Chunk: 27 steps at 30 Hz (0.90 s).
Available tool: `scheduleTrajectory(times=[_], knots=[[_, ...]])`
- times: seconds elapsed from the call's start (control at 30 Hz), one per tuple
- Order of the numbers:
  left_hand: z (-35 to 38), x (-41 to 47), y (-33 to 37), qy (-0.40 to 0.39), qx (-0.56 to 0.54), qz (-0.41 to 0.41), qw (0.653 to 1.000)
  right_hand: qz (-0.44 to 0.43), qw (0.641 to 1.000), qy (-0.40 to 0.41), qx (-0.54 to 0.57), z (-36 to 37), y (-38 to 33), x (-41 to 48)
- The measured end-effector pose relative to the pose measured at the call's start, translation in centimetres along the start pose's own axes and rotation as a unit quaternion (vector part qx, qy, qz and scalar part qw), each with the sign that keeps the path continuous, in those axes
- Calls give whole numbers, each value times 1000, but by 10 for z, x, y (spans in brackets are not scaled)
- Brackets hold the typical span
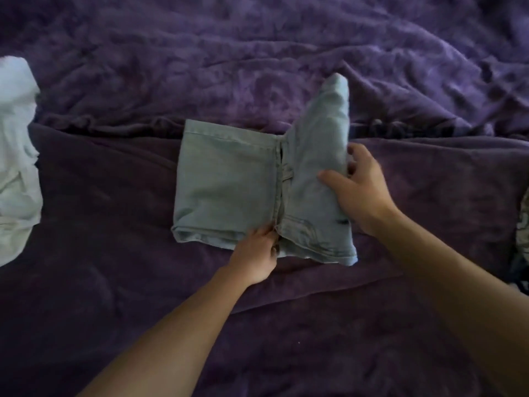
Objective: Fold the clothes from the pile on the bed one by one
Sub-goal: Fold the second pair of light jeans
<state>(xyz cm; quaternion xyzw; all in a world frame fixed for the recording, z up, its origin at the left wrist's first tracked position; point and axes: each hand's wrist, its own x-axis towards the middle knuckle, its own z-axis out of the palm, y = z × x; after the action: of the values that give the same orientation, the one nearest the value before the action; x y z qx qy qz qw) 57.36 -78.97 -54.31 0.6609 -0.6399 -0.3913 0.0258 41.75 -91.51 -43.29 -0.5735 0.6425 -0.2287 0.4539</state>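
Right hand (359,193): thumb on top of raised right flap, fingers curled behind flap edge, pinching denim. Left hand (256,255): fingers curled into centre crease at near edge, gripping layers there. Item held: light blue denim jeans (229,184), part-folded; left half flat, right half lifted, far corner pointing up. Jeans lie on crumpled purple bed cover (114,253). Pale white crumpled garment (15,156): well left of jeans. Dark patterned fabric (522,239): well right of jeans, cut off by frame edge.

Pale blue jeans (229,190) lay half-folded on the purple bedspread (114,224), left part flat, right part raised; a pale garment (17,156) lay far left.
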Motion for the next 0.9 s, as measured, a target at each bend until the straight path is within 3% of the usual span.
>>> scheduleTrajectory(times=[0.13, 0.23, 0.3, 0.37, 0.47, 0.57, 0.67, 0.8, 0.9], knots=[[-27, -44, -44, 113, -182, -100, 972, -72, 982, -47, -167, 90, -51, -3], [-45, -81, -96, 203, -183, -210, 939, -62, 968, -178, -165, 173, -57, -9], [-54, -98, -129, 216, -160, -271, 925, -35, 943, -280, -179, 212, -41, -16], [-61, -105, -152, 223, -155, -296, 916, -47, 919, -318, -228, 226, -24, -21], [-71, -94, -155, 264, -171, -280, 907, -86, 933, -282, -207, 210, -5, -21], [-79, -64, -129, 302, -161, -231, 911, -128, 956, -122, -233, 168, 14, -14], [-85, -28, -102, 276, -86, -192, 938, -108, 936, -9, -334, 129, 36, 1], [-77, 21, -105, 190, 17, -190, 963, -15, 937, 5, -348, 128, 60, 18], [-54, 40, -130, 189, 64, -194, 960, 10, 957, 18, -290, 163, 79, 23]])
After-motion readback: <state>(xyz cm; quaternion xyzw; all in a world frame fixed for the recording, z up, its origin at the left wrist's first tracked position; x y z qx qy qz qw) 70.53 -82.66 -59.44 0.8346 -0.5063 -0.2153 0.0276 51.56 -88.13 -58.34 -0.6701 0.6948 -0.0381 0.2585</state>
